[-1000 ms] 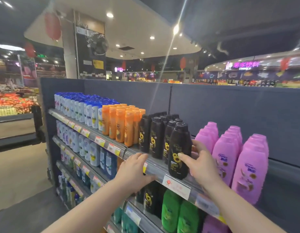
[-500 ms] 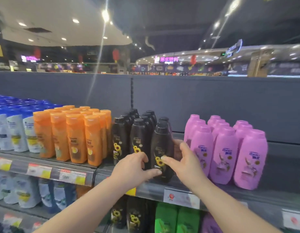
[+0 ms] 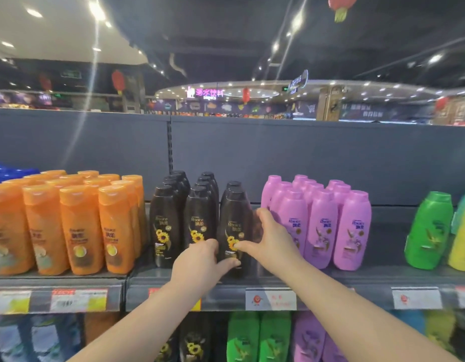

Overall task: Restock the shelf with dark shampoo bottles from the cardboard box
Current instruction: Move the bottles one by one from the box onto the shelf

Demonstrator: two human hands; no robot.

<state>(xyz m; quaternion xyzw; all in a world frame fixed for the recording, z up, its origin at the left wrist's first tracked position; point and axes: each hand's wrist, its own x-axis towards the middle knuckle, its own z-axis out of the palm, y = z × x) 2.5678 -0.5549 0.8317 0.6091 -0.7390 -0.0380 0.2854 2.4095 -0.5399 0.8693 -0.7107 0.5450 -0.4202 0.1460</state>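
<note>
clamped on front dark shampoo bottle (image 3: 234,228), upright at shelf (image 3: 343,280) front lip, rightmost dark row. left hand (image 3: 197,265) low on left flank; right hand (image 3: 271,239) higher round right flank. long axis vertical; straight ahead, between hands.

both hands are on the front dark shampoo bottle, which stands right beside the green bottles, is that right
No. The head view shows the left hand and right hand on the front dark shampoo bottle, but it stands right beside the purple bottles; the green bottle is further right, past them.
</note>
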